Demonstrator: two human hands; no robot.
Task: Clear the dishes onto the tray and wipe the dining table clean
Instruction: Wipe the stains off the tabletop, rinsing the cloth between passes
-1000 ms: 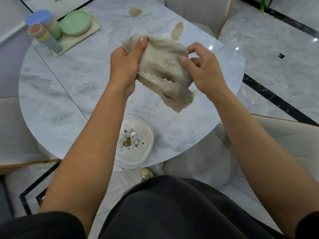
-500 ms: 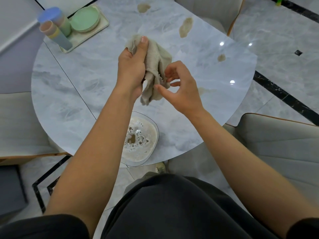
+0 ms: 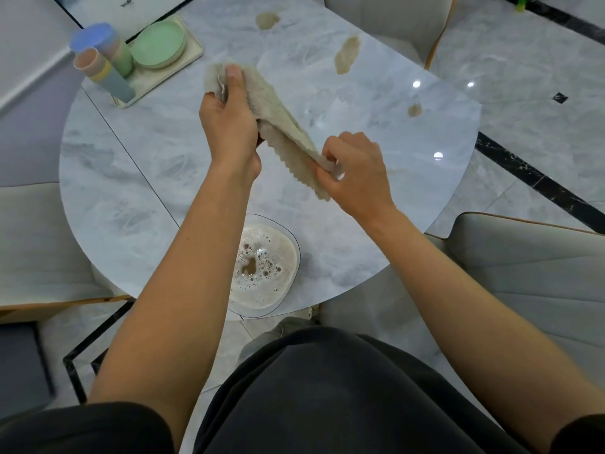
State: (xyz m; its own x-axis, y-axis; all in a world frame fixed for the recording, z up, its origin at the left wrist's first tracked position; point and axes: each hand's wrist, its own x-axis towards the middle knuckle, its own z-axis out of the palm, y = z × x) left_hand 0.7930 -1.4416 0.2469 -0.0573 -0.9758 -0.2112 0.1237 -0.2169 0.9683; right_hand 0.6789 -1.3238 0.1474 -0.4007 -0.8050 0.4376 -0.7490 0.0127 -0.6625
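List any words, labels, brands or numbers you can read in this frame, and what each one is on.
No text can be read.
The cups, plate, tray, cloth and bowl show no print.
A small dark mark on the pale panel at the top edge is too small to tell whether it is lettering.

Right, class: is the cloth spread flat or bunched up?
Bunched into a strip: the left hand grips one end of the cloth, the right hand pinches the other.
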